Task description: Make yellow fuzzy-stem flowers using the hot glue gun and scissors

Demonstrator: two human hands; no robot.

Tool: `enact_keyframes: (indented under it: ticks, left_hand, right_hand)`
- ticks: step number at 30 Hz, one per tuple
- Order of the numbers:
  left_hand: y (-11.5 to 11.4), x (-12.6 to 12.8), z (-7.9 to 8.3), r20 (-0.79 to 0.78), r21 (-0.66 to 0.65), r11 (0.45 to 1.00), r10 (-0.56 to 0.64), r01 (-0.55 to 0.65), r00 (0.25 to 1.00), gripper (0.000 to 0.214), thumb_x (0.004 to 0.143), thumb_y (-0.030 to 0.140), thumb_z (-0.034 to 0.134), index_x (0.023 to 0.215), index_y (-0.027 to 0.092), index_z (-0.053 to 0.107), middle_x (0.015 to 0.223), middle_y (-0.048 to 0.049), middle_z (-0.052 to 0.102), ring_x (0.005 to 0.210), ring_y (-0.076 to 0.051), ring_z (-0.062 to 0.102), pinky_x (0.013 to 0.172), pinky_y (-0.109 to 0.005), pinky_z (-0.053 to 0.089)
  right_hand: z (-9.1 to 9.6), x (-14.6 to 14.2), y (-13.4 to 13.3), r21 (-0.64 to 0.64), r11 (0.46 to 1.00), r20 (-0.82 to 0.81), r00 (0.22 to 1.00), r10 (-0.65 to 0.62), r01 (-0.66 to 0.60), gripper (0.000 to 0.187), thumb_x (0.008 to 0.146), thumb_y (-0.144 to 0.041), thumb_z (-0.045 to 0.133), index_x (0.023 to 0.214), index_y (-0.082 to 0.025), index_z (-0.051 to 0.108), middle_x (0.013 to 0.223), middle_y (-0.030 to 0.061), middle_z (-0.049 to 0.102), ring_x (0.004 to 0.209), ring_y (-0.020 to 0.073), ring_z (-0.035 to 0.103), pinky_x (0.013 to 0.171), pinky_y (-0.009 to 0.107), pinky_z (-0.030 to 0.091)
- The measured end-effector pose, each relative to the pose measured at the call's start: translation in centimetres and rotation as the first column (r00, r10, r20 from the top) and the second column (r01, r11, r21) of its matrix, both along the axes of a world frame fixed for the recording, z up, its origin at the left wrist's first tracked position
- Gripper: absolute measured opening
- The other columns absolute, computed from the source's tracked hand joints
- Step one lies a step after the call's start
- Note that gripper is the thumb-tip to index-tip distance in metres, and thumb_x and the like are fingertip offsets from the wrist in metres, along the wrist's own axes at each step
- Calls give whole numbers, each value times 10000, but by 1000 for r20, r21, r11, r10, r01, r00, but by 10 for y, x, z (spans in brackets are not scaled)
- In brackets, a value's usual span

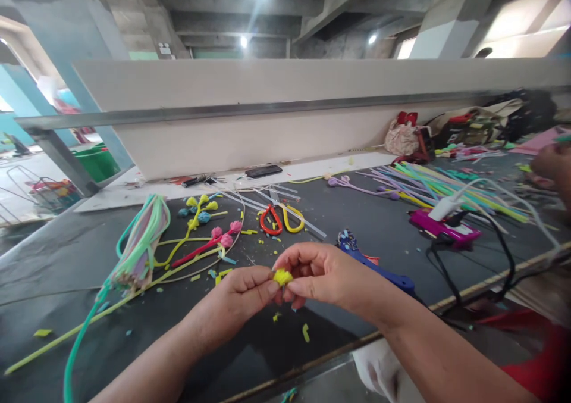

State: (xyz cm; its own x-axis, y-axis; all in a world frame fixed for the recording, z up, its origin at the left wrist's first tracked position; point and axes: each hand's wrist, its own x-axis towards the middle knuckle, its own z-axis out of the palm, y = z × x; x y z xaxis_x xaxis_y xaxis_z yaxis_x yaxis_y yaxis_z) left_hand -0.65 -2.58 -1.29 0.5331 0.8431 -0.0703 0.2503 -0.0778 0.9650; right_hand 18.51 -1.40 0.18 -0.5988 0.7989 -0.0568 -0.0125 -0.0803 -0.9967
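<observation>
A small yellow fuzzy ball [282,277] of pipe-cleaner material is pinched between both my hands above the dark table [366,230]. My left hand [243,299] grips it from the left with closed fingers. From the right, my right hand [314,275] curls its fingers around the ball. Small yellow scraps [306,332] lie on the table just below my hands.
Left lies a bundle of pastel pipe cleaners [140,242] and flower stems [203,242]. Red and yellow loops [281,219], a blue tool [377,267], a magenta device with cables [441,227] and coloured sticks [446,188] lie behind. Another person's hand [553,165] shows at far right.
</observation>
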Motion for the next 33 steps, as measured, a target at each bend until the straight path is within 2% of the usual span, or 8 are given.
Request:
enact_keyframes:
  ticks: [3,7,11,16,19,26,33]
  left_hand:
    - [-1,-1,1,48,-22,999,-41,42,998,316,874,381,495,783,117,645,724,-21,552,643,-103,407,582,-220,301]
    - [-1,-2,3,12,23,999,-35,35,999,328,875,394,489,756,123,631,690,-10,528,630,-104,399,577,-218,300]
    - [0,-2,3,-29,79,996,-27,29,999,341,881,398,471,747,124,626,687,-11,533,637,-109,413,588,-218,314]
    - [2,-4,0,-67,120,993,7,1,998,384,876,436,462,788,117,656,665,-8,512,619,-108,401,557,-212,307]
    - [3,-4,-4,-66,59,998,24,-20,998,406,858,481,473,771,118,632,626,15,430,568,-92,346,498,-206,258]
    - [3,-4,-4,27,-145,989,16,-12,1000,437,826,561,474,749,137,544,561,61,333,488,-62,261,446,-205,202]
    - [4,-2,-6,220,-360,932,37,46,975,395,755,528,603,724,141,530,518,97,271,441,-37,185,423,-195,138]
  right_hand:
    - [1,-3,-2,4,1000,12,1000,-19,19,173,733,-242,671,873,-166,605,687,-8,658,638,105,623,647,252,516]
    - [4,-7,-3,9,999,29,999,-46,46,153,745,-268,667,841,-166,606,670,-9,650,630,107,625,640,252,518]
    - [3,-14,-3,22,992,64,990,-128,127,65,727,-177,628,777,-171,587,604,-29,630,579,97,618,601,233,511]
    - [-5,-24,-4,89,968,122,962,-245,236,126,656,-74,572,712,-186,556,535,-49,616,515,95,597,534,214,484]
    - [-9,-26,-2,130,958,141,952,-273,255,130,657,-81,571,723,-192,553,541,-48,621,517,102,603,521,217,485]
    - [-9,-24,0,101,964,129,958,-258,246,125,650,-86,569,722,-185,541,552,-45,623,531,100,613,530,216,487]
    - [-11,-24,0,107,969,161,958,-238,222,108,651,-110,574,713,-192,541,564,-35,627,544,113,609,544,236,490]
